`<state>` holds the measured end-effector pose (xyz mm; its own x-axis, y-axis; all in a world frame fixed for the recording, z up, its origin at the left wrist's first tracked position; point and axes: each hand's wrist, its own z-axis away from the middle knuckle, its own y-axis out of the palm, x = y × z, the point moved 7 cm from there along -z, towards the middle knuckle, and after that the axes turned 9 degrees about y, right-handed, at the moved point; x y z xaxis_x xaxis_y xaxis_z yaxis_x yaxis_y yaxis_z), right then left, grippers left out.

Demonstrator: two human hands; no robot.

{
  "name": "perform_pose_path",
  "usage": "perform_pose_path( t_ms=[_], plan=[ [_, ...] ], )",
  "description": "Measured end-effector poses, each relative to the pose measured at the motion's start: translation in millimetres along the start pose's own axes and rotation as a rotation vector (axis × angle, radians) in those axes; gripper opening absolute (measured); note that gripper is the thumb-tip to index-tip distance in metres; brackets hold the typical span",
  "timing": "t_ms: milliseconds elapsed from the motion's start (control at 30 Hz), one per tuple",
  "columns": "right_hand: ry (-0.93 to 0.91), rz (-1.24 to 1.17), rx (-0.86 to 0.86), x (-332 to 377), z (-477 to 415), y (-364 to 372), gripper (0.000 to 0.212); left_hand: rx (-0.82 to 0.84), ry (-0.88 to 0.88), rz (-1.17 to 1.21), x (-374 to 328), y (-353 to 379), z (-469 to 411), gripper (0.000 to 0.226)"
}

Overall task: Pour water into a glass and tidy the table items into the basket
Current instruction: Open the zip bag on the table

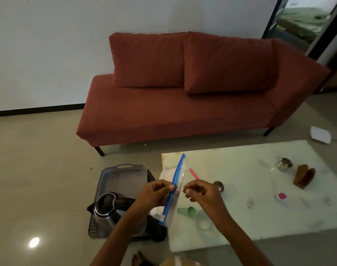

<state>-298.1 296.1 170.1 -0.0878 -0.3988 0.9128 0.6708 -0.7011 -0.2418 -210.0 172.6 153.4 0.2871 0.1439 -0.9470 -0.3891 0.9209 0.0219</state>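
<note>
Left hand and right hand pinching zip bag, long axis steep, top toward sofa.

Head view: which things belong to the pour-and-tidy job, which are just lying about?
Job: zip bag, basket, kettle, glass, green scoop, pink stick, steel cup, paper clip.
Lying about: red sofa, white box on the floor.

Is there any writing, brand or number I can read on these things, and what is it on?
No text can be read anywhere in this view.
zip bag: blue seal strip, no print visible.
kettle: no brand visible.
pink-topped tub: too small and blurred to tell.
white box on the floor: no markings show.
</note>
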Motion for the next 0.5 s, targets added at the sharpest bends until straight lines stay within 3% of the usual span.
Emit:
perform_pose_path(
  t_ms=[67,133,233,333,500],
  plan=[
    [-0.019,0.023,0.058,-5,13,-8,0.011,0.008,0.014,0.002,1,28,5,0.012],
    [-0.111,0.153,0.047,-8,24,-18,0.013,0.004,0.014,0.027,4,47,8,0.014],
    [-0.373,0.502,0.017,-7,41,-28,0.026,0.022,-0.005,-0.002,5,74,12,0.014],
    [-0.669,0.676,-0.056,-6,62,-38,0.028,0.068,-0.064,-0.046,10,99,16,0.022],
    [-0.770,0.832,-0.147,-15,79,-59,0.030,0.173,-0.141,0.166,17,137,27,0.031]
  ],
)
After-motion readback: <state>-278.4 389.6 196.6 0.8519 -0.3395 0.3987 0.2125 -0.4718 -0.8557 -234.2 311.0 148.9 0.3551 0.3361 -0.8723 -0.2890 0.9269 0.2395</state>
